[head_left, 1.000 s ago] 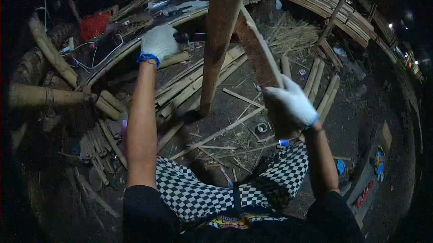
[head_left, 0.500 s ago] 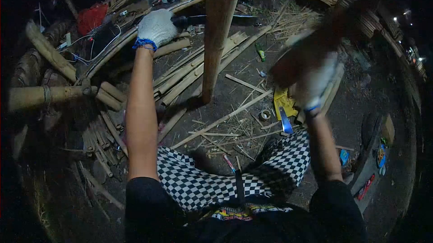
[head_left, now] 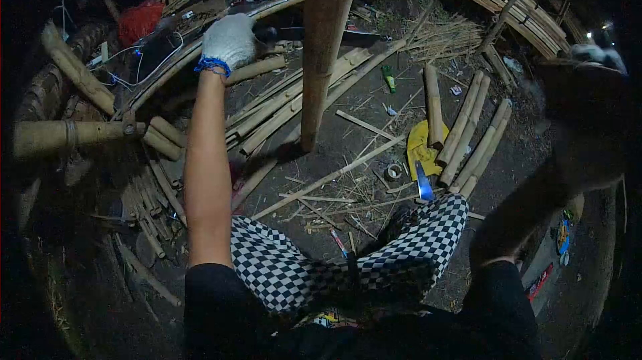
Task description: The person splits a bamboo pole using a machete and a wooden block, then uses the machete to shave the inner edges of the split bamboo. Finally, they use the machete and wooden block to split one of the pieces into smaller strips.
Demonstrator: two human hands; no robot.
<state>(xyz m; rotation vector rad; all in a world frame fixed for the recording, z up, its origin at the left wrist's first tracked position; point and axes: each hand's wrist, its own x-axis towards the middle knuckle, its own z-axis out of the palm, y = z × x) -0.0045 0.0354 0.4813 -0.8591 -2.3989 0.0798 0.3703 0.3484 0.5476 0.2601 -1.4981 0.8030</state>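
Observation:
My left hand (head_left: 229, 40), in a white knitted glove with a blue cuff, is closed round the dark handle of a machete (head_left: 364, 38). Its blade points right and passes behind a thick bamboo pole (head_left: 322, 66), which rises out of the top of the view. At the far right my right hand (head_left: 595, 56), also gloved, is raised in shadow, away from the pole. It grips a dark, blurred piece of wood (head_left: 588, 123); the fingers are mostly hidden.
Split bamboo (head_left: 294, 102) lies left of the pole. Short bamboo pieces (head_left: 465, 116) rest beside a yellow cloth (head_left: 418, 146) and a blade (head_left: 422, 179) by my right knee. A tape roll (head_left: 393, 171) sits among shavings. A bamboo rail (head_left: 47, 139) juts in from the left.
My right hand and the dark wood have swung up and right, away from the pole, uncovering the short bamboo pieces. My left hand stays almost in place with the machete.

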